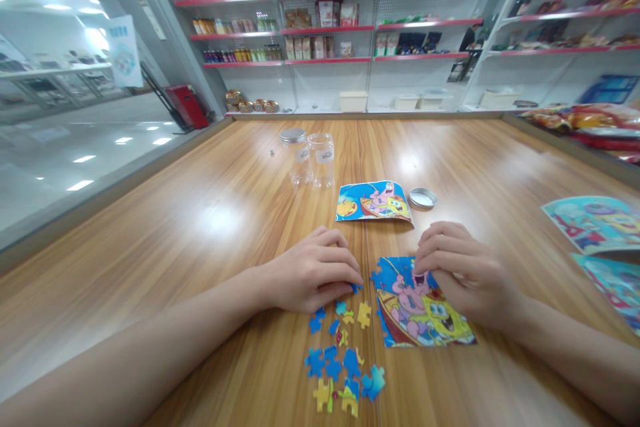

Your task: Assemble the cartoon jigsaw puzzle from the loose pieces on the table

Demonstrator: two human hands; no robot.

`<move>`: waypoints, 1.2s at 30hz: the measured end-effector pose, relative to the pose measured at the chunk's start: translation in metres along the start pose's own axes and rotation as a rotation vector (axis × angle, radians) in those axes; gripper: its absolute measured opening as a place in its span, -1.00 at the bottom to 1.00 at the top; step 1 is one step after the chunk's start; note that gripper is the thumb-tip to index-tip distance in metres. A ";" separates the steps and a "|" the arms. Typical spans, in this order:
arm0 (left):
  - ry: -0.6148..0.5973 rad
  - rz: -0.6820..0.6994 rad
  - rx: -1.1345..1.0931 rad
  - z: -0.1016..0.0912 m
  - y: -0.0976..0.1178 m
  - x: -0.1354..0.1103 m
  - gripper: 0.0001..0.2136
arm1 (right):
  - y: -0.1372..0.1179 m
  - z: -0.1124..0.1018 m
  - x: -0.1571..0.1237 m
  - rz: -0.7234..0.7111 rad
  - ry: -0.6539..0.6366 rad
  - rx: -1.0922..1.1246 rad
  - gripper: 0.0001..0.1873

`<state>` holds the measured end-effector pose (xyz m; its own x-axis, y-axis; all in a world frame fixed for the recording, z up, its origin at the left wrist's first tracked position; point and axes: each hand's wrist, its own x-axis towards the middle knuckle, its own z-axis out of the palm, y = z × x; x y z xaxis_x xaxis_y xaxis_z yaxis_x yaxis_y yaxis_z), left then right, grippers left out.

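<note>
The left hand [317,270] has its fingertips closed on a small blue piece [357,288], mostly hidden beneath them. The right hand [463,267] is curled over the upper right corner of the partly assembled puzzle [407,310]; whether it grips anything cannot be told. That puzzle lies flat between the hands, partly under the right one, its jagged edge facing the left hand. Loose pieces [333,368], blue and yellow, are scattered nearer the body than the left hand. Just beyond the hands lies a curled picture sheet [373,200], with a metal lid [423,197] beside it, beyond the right hand. Farther out past the left hand, a lidded jar [301,160] and an open jar [323,163] stand together on the table [225,227]. Well to the right of the right hand lie two other sheets [595,223].
</note>
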<state>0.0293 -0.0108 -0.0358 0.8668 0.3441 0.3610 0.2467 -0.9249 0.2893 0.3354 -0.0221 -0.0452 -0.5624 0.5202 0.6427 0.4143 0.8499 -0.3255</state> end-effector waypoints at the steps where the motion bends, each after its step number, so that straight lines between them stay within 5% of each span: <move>1: 0.000 -0.002 0.002 0.000 -0.001 0.000 -0.83 | 0.000 0.000 0.000 0.001 0.002 0.000 -0.72; 7: 0.029 0.029 0.018 0.002 -0.001 -0.002 -0.70 | -0.001 0.000 0.003 -0.015 -0.040 0.026 -0.71; 15: 0.049 -0.090 0.031 -0.004 0.005 0.002 -0.80 | -0.007 0.000 0.003 -0.080 -0.091 0.040 -0.69; 30: -0.001 -0.059 -0.015 -0.003 0.003 0.002 -0.87 | -0.009 0.002 0.005 -0.101 -0.102 0.096 -0.71; 36: 0.087 0.013 0.008 0.003 0.003 0.000 -0.94 | -0.009 0.002 0.004 -0.100 -0.097 0.108 -0.71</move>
<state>0.0310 -0.0140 -0.0375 0.8290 0.3442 0.4409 0.2392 -0.9307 0.2769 0.3282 -0.0276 -0.0409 -0.6653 0.4342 0.6073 0.2764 0.8989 -0.3399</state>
